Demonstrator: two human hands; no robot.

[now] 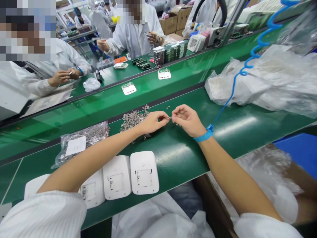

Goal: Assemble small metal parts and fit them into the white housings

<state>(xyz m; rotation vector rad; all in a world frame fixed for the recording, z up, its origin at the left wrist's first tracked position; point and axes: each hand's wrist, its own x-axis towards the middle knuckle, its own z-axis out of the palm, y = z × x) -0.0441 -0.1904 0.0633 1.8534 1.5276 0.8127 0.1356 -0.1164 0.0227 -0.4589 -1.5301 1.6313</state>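
Note:
Over the green bench, my left hand and my right hand meet fingertip to fingertip. Both are pinched around a tiny metal part, too small to make out its kind. A blue wrist strap circles my right wrist. Beside and partly behind my left hand spreads a pile of small metal parts. A few more loose pieces lie just beyond my fingers. White plastic housings stand in a row near the front edge, some partly hidden by my left forearm.
A bag of metal parts lies left of the pile. White covers with circuit boards sit on the green conveyor. At the right are plastic-wrapped white pieces and a coiled blue cord. Co-workers in white coats sit opposite.

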